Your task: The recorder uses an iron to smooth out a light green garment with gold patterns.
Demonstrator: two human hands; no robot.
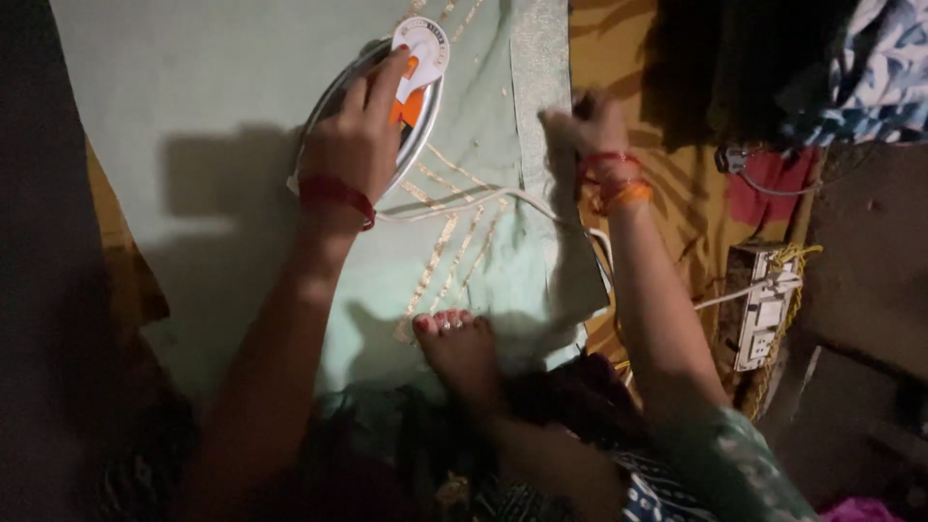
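Upper centre: left hand [360,145] wrapped around white-and-orange electric iron [401,82], pressing pale green gold-trimmed cloth [242,106]; right hand [585,126] pinches the cloth's edge, apparently for tautness.

Dim, grainy picture; light falls on the pale cloth [242,116], hard shadows at nine o'clock, edges sink black.

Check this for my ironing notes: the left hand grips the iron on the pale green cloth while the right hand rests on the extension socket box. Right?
Not quite. In the head view the right hand holds the edge of the pale green cloth, not the extension socket box, which lies apart, lower right. The left hand does grip the iron.
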